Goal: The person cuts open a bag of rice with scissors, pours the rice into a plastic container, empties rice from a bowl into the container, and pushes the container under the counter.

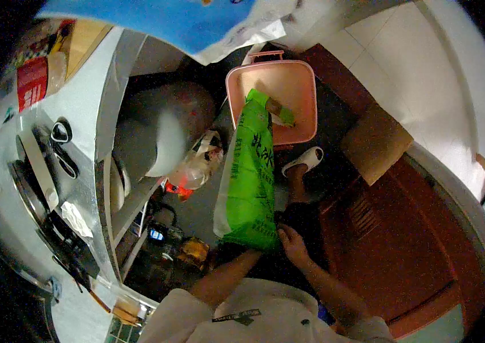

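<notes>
Blue sheet (197,20) nearest, 12 o'clock. Green bag (251,183) central, top toward pink bin (306,97); left hand hidden beneath, fingers unseen, likely bearing weight; right hand (294,247), 5 o'clock, fingers together, apparently steadying.

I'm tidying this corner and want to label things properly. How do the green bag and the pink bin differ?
The green bag is long and narrow, while the pink bin is squarish with rounded corners. Dark lettering runs down the bag; none shows on the bin. The right hand is at the bag's near end, whereas no hand is at the bin. Both are in front of the person.
</notes>
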`<state>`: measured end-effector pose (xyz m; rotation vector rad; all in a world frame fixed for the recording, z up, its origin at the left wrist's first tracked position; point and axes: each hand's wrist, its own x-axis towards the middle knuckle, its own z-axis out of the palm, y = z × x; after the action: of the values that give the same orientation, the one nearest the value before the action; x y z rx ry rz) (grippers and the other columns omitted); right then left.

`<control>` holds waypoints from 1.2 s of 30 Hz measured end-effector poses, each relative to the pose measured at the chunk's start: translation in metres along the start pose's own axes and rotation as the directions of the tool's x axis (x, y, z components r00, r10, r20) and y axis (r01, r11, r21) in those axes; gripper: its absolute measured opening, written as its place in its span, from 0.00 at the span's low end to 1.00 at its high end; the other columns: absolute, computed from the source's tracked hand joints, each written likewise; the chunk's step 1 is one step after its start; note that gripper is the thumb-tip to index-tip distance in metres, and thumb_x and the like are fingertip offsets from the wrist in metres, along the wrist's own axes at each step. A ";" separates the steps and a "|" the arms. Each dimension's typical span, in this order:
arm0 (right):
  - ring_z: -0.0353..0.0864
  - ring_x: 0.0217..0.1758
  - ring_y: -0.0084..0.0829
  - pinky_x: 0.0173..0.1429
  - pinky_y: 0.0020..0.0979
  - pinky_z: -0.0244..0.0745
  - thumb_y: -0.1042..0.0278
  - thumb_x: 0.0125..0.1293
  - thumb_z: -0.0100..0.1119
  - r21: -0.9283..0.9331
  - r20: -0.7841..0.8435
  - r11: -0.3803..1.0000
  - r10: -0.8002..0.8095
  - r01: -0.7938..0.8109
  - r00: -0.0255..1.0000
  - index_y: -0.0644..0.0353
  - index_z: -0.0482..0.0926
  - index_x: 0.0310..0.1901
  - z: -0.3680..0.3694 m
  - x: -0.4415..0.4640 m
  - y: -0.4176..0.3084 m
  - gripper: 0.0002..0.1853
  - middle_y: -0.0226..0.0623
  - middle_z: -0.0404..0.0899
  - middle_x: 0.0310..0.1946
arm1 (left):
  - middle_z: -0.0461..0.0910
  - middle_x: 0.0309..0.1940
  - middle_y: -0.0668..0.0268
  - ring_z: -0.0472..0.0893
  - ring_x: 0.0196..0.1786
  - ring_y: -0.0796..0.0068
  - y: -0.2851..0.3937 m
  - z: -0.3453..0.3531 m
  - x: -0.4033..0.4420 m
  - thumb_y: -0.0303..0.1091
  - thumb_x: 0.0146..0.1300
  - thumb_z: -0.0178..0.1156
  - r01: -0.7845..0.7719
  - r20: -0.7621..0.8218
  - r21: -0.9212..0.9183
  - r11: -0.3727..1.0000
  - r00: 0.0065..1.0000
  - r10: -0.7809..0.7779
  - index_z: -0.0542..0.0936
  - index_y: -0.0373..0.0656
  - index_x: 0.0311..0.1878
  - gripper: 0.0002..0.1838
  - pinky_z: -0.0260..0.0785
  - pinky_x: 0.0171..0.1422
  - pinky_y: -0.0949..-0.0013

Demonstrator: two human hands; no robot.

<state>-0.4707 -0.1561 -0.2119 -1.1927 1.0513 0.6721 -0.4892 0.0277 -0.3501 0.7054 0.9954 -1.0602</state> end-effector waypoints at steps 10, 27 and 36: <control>0.75 0.57 0.38 0.61 0.33 0.68 0.54 0.65 0.57 0.388 -0.072 0.918 0.122 -0.085 0.990 0.65 0.72 0.58 0.052 0.072 0.107 0.27 0.45 0.76 0.54 | 0.68 0.57 0.56 0.70 0.56 0.61 0.016 0.006 -0.016 0.52 0.70 0.43 0.037 -0.075 0.112 0.993 0.997 -0.028 0.64 0.42 0.63 0.27 0.64 0.61 0.55; 0.78 0.49 0.34 0.50 0.33 0.74 0.55 0.65 0.58 0.677 -0.127 0.728 0.261 -0.109 0.957 0.63 0.74 0.55 0.043 0.085 0.065 0.23 0.42 0.78 0.49 | 0.66 0.61 0.55 0.68 0.59 0.60 0.037 0.006 -0.029 0.54 0.69 0.43 0.043 -0.150 0.208 0.977 0.989 -0.012 0.61 0.44 0.66 0.30 0.63 0.63 0.54; 0.81 0.42 0.39 0.48 0.35 0.73 0.62 0.58 0.63 0.012 -0.234 0.993 0.118 -0.119 0.965 0.65 0.80 0.39 0.056 0.063 0.044 0.14 0.45 0.81 0.36 | 0.64 0.63 0.55 0.68 0.61 0.60 0.043 0.002 -0.033 0.55 0.69 0.43 0.044 -0.155 0.227 0.973 0.988 -0.008 0.59 0.45 0.67 0.31 0.62 0.64 0.54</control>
<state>-0.4676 -0.0971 -0.2865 -1.2397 1.3284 0.6353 -0.4534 0.0528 -0.3188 0.9777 1.0244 -1.1695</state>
